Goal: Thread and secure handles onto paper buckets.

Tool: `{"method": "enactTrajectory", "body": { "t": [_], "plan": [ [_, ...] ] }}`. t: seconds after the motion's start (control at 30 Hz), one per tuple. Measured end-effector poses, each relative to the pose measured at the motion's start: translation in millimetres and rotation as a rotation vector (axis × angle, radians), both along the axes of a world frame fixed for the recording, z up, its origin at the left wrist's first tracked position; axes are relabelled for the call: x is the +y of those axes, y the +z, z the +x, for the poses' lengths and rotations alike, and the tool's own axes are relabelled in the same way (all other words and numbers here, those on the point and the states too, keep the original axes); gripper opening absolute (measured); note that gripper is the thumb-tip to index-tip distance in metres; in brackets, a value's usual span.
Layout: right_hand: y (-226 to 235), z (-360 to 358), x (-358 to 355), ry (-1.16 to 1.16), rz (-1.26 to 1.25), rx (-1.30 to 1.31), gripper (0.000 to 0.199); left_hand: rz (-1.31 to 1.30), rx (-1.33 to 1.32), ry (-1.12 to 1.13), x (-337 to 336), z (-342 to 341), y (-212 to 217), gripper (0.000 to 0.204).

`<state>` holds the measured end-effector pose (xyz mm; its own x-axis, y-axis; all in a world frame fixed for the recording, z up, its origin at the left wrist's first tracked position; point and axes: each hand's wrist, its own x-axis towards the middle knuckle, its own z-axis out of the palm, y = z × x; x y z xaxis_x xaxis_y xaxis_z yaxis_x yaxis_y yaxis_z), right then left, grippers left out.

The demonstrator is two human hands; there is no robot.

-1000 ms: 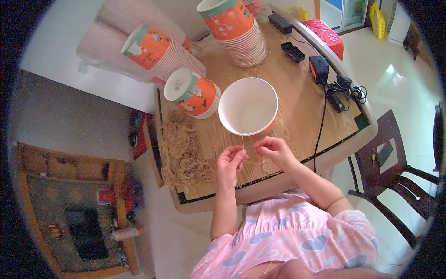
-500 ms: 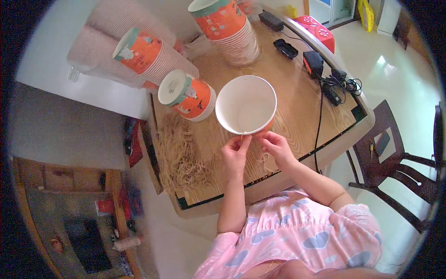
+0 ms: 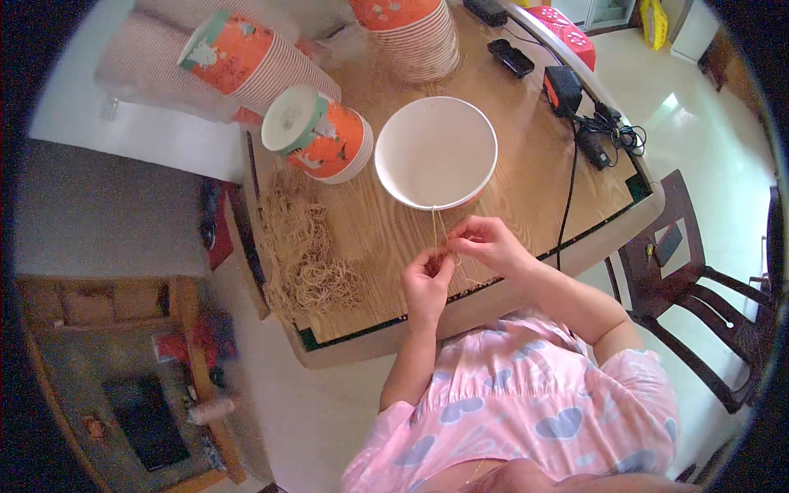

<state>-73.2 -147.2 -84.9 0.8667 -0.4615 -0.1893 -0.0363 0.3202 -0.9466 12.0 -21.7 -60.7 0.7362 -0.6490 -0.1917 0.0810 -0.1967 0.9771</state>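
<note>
A large white-lined paper bucket [image 3: 436, 152] stands on the wooden table with its open mouth up. From the near side of its rim a thin beige string [image 3: 438, 220] runs down toward me in two strands. My left hand [image 3: 428, 275] pinches the string just below the rim. My right hand [image 3: 485, 245] is closed on the string too, its fingertips close to the left ones. A loose end dangles under the right fingers. To the left lies a tangled heap of similar beige strings [image 3: 308, 255].
Stacked orange and green paper buckets [image 3: 329, 144] stand at the table's left, with a longer stack [image 3: 238, 57] behind and another [image 3: 411, 41] at the far side. A power adapter [image 3: 563, 90] and black cables [image 3: 612, 135] lie along the right edge. A dark chair [image 3: 666, 246] stands beyond.
Both hands have drawn back from the bucket's rim toward me, and the string now stretches between rim and fingers. The whole view has shifted, so table things appear higher.
</note>
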Motion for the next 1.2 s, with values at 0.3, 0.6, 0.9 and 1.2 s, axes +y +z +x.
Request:
{"method": "enactTrajectory", "body": {
  "t": [0.3,0.6,0.9,1.2],
  "plan": [
    [-6.1,-0.3,8.1,-0.155,0.022,-0.064,0.011,-0.104,-0.561,0.052,-8.4,29.5,17.3,0.016],
    [1.2,-1.1,11.0,-0.195,-0.066,-0.042,0.01,-0.21,-0.088,-0.042,-36.8,30.8,20.0,0.014],
    [3.3,-4.3,6.5,-0.202,-0.124,-0.057,0.012,-0.434,-0.007,-0.007,-30.8,29.0,6.8,0.009],
    [3.0,-4.1,-7.4,-0.224,-0.151,-0.003,0.01,-0.19,-0.128,-0.07,-28.2,25.4,14.4,0.008]
  ]
}}
